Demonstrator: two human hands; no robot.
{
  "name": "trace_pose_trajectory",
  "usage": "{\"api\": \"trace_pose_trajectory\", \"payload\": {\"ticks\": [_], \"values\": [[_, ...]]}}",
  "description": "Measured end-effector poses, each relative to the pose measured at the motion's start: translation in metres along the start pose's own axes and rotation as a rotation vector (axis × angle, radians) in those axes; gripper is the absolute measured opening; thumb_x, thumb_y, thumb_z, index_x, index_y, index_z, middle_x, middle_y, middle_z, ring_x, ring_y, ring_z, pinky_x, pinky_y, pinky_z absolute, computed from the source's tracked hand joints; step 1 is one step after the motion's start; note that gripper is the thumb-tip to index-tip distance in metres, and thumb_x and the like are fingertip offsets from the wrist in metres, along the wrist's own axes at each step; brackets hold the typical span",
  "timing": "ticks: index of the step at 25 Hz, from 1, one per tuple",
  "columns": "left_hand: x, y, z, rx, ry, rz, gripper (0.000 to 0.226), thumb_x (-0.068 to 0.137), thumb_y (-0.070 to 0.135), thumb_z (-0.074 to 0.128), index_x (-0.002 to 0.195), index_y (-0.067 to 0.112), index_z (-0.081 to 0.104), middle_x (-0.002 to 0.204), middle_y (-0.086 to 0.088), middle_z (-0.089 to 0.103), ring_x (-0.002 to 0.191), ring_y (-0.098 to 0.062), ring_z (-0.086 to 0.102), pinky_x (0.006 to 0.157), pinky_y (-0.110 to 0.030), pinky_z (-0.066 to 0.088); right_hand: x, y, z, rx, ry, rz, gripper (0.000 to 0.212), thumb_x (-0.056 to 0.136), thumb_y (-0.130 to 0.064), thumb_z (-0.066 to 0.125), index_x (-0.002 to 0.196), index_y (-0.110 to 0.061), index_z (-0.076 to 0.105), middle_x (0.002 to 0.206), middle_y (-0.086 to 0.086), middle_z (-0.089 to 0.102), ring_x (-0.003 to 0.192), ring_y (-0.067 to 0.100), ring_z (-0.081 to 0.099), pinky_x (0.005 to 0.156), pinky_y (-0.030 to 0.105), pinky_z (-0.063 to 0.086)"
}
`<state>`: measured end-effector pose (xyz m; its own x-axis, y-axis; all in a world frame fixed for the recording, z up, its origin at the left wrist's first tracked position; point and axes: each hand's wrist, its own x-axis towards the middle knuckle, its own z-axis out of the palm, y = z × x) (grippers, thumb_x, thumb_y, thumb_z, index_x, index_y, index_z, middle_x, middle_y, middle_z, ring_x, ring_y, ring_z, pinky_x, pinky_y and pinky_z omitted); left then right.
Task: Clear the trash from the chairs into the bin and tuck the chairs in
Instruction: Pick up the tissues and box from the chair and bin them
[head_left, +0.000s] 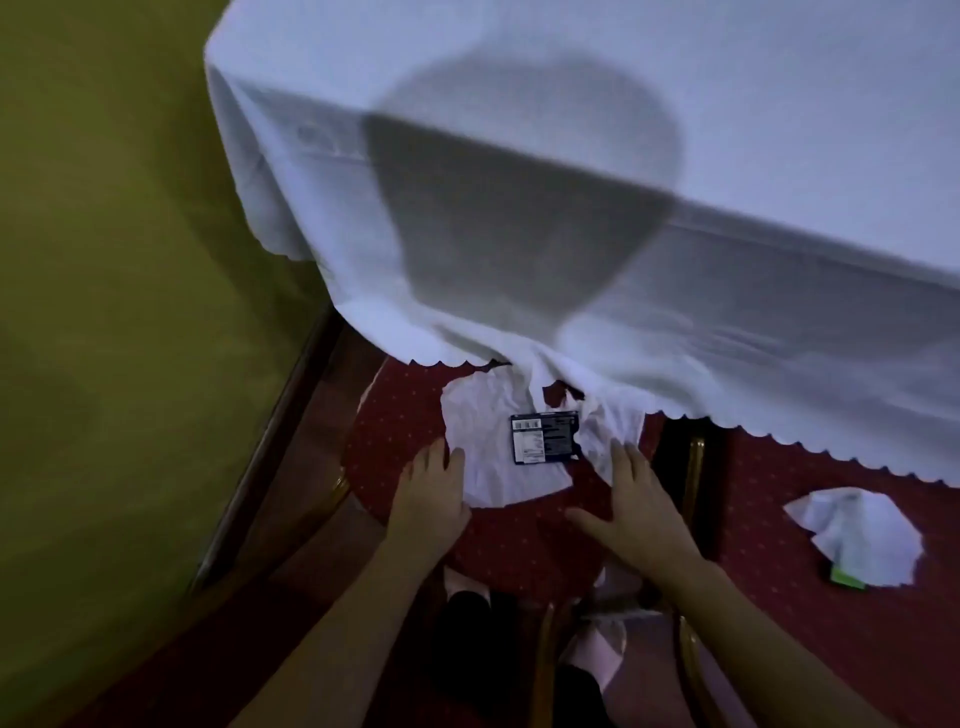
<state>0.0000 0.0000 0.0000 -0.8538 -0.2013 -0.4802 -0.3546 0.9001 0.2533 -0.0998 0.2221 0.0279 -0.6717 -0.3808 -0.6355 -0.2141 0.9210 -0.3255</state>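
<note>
Bare and flat, both hands lie with fingers straight on a red dotted chair seat (524, 540) at lower centre of the frame. Left hand (434, 493): fingertips touching the lower left edge of a crumpled white paper (488, 447). Right hand (636, 499): fingertips touching a second crumpled white paper (610, 431) just right of the first; neither hand grips anything. Between the two papers, resting on the first, lies a dark blue wrapper (544, 436) with a white barcode label. Above these, the scalloped hem of a white tablecloth (727, 156) hangs over the seat's far edge and fills the upper right of the frame. At lower right, a second red seat (831, 649) carries another crumpled white paper (857, 535) with a green scrap (847, 578) at its lower edge. Gilt chair frame (693, 478) shows between the two seats. Olive-green wall (104, 260) occupies the left.
</note>
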Motion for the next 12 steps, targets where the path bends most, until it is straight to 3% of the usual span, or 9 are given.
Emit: {"api": "trace_pose_trajectory", "payload": {"ticks": [2, 4, 7, 9, 12], "values": [[0.019, -0.014, 0.019, -0.074, 0.08, -0.041, 0.063, 0.069, 0.012, 0.071, 0.128, 0.006, 0.051, 0.132, -0.023, 0.052, 0.12, -0.039, 0.054, 0.099, -0.047, 0.047, 0.035, -0.004, 0.019, 0.049, 0.129, 0.028, 0.115, 0.071, -0.064, 0.066, 0.149, -0.014, -0.003, 0.159, 0.017, 0.005, 0.147, 0.033, 0.004, 0.12, 0.05, 0.016], [0.029, -0.021, 0.026, -0.123, 0.114, -0.037, 0.063, 0.07, 0.008, 0.07, 0.13, 0.009, 0.049, 0.134, -0.017, 0.05, 0.122, -0.033, 0.05, 0.1, -0.04, 0.046, 0.06, -0.018, 0.032, 0.078, 0.15, 0.099, 0.126, 0.063, -0.07, 0.067, 0.149, -0.014, -0.006, 0.159, 0.018, -0.001, 0.147, 0.036, -0.001, 0.118, 0.055, 0.013], [0.033, -0.044, 0.04, -0.308, 0.214, -0.009, 0.058, 0.081, 0.002, 0.062, 0.137, 0.01, 0.046, 0.14, -0.007, 0.047, 0.13, -0.021, 0.041, 0.11, -0.027, 0.034, 0.077, -0.037, 0.053, 0.105, 0.222, 0.15, 0.138, 0.052, -0.078, 0.067, 0.149, -0.013, -0.006, 0.159, 0.02, -0.007, 0.146, 0.039, -0.008, 0.119, 0.054, 0.003], [0.028, -0.057, 0.046, -0.388, 0.237, 0.016, 0.056, 0.086, -0.001, 0.057, 0.139, 0.011, 0.044, 0.145, -0.002, 0.044, 0.135, -0.013, 0.037, 0.115, -0.021, 0.025, 0.082, -0.05, 0.066, 0.056, 0.29, 0.074, 0.14, 0.049, -0.078, 0.07, 0.149, -0.011, -0.002, 0.159, 0.021, 0.002, 0.147, 0.038, 0.0, 0.119, 0.051, 0.002], [0.025, -0.063, 0.049, -0.457, 0.271, 0.043, 0.047, 0.089, 0.0, 0.057, 0.134, 0.011, 0.049, 0.14, 0.006, 0.046, 0.131, -0.004, 0.039, 0.113, -0.012, 0.022, 0.092, -0.066, 0.082, -0.068, 0.323, -0.083, 0.136, 0.051, -0.063, 0.08, 0.15, -0.009, 0.003, 0.155, 0.023, 0.02, 0.145, 0.039, 0.016, 0.118, 0.054, 0.015]]}}
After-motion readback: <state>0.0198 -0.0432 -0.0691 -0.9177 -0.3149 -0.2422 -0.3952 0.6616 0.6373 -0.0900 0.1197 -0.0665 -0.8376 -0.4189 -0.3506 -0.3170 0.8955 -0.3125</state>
